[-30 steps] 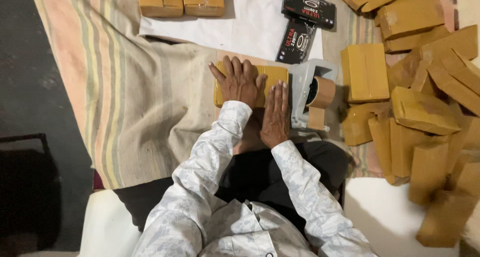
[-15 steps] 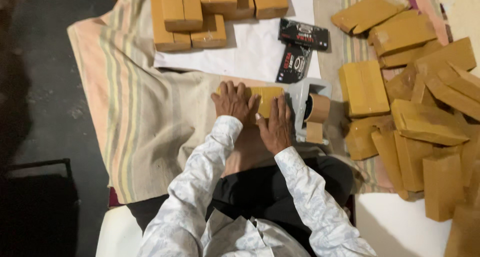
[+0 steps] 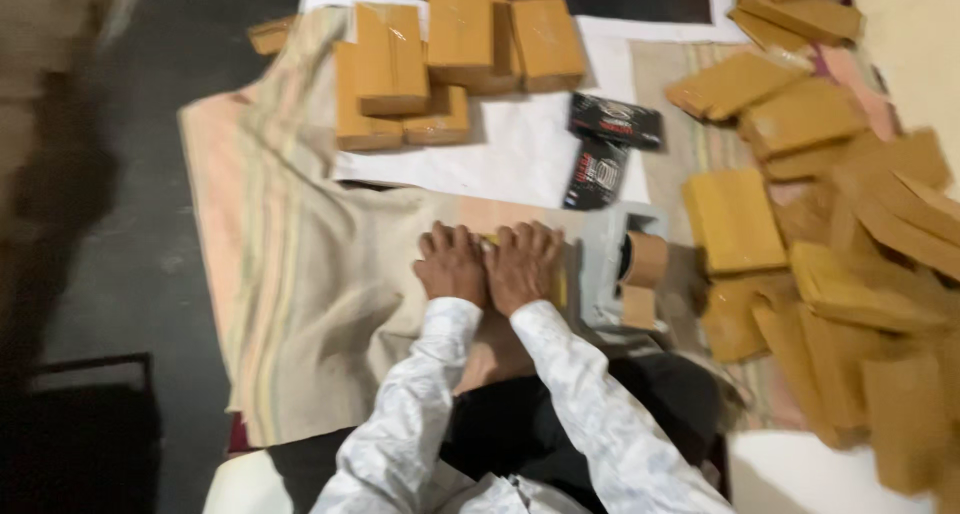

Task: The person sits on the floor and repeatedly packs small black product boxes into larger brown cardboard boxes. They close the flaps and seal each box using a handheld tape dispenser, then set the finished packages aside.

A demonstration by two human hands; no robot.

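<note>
While both hands lie side by side at frame centre, the left hand [image 3: 452,264] and the right hand [image 3: 523,264] press flat, palms down and fingers spread only narrowly, on a yellow-brown packet [image 3: 556,286] that shows merely as a sliver at the right hand's 3 o'clock edge; neither hand grips it. The packet rests on a striped cloth [image 3: 300,274] spread over the floor. Just beside the right hand, at 3 o'clock, sits a grey tape dispenser [image 3: 628,269] with a brown roll. At 12 o'clock from the hands lie two black packets [image 3: 605,144] on a white sheet [image 3: 520,154], and beyond them, at 11 o'clock, a stack of taped brown parcels [image 3: 450,54]. At 3 o'clock, well apart, a loose heap of brown envelopes [image 3: 830,244] is spread; the view is blurred
</note>
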